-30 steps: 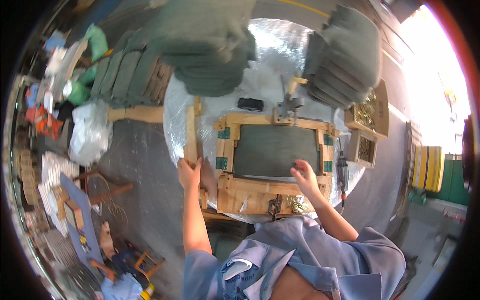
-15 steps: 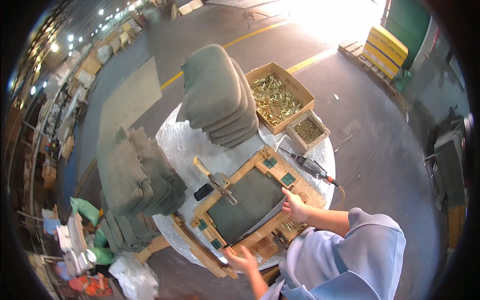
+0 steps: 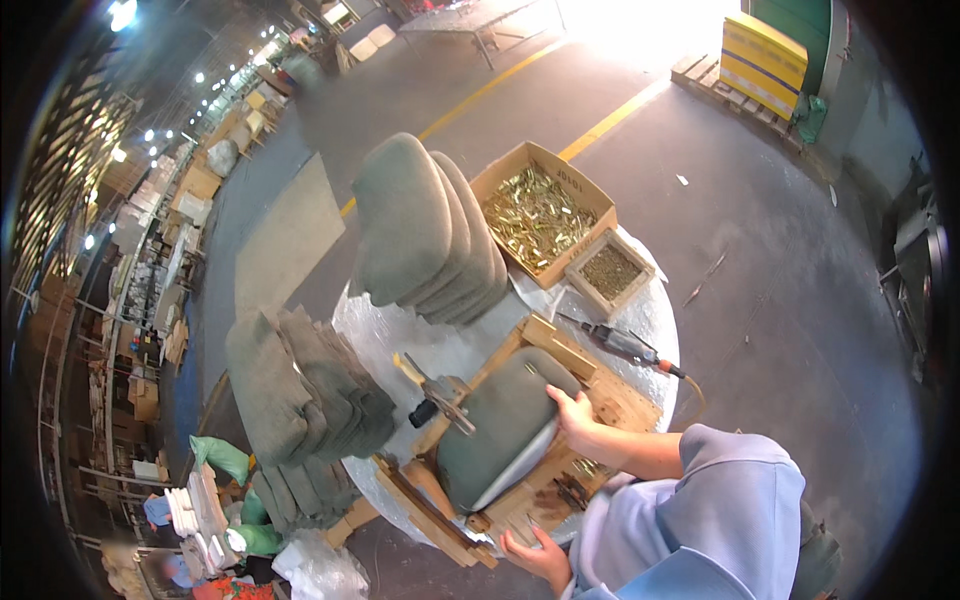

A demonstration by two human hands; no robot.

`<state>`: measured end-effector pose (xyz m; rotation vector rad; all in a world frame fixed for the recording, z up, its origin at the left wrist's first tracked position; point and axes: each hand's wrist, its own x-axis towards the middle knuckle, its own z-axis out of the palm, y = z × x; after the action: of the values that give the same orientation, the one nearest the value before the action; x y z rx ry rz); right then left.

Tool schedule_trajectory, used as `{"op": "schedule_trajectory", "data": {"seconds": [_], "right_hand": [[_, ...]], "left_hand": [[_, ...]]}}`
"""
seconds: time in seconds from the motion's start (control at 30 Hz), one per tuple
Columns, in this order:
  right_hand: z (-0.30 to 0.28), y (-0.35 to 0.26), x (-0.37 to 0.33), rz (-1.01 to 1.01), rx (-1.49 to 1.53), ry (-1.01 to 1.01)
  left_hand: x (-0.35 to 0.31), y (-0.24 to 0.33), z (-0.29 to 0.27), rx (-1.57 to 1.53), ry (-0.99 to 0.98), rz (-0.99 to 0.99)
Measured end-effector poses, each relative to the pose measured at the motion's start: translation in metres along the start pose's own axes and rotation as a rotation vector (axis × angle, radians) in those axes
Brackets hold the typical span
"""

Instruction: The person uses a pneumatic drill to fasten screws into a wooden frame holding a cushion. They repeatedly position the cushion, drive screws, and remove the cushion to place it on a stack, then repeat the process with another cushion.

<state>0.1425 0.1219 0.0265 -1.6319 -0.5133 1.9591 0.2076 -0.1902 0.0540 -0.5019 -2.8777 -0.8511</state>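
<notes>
A grey-green fabric-covered pad point(image 3: 500, 425) with rounded corners sits in a wooden jig point(image 3: 588, 478) on the round table, its pale edge showing on the near side. My right hand point(image 3: 572, 412) grips the pad's right edge, thumb on top; its other fingers are partly hidden. Below the jig's near left corner, my left hand point(image 3: 538, 558) is open and holds nothing, its fingers apart. A toggle clamp point(image 3: 440, 392) with a yellow handle stands at the jig's far left side. On the jig's near side lies a dark metal fitting point(image 3: 572, 492).
Stacked grey-green pads point(image 3: 410, 220) stand at the table's far side, with more pads point(image 3: 270, 390) at left. A cardboard box point(image 3: 590, 190) of brass-coloured hardware, a small tray point(image 3: 612, 292) of screws and a corded power driver point(image 3: 625, 343) lie beyond the jig.
The pad has come up from its flat position in the jig, and the green pieces at the jig's edges no longer show. My left hand has moved off the jig's corner. The view has shifted.
</notes>
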Motion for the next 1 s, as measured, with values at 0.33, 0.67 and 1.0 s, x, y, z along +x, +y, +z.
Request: {"op": "schedule_trajectory", "data": {"seconds": [0.33, 0.67, 1.0], "right_hand": [[-0.014, -0.083, -0.145, -0.195, -0.058, -0.588], [-0.080, -0.135, -0.124, -0.743, -0.554, -0.872], [-0.044, -0.126, -0.104, -0.335, -0.090, -1.270]], "left_hand": [[0.138, 0.088, 0.022, 0.267, 0.222, 0.316], [0.174, 0.128, -0.072, -0.432, 0.103, 0.222], [0.224, 0.208, -0.136, -1.128, 0.067, -0.010]]}}
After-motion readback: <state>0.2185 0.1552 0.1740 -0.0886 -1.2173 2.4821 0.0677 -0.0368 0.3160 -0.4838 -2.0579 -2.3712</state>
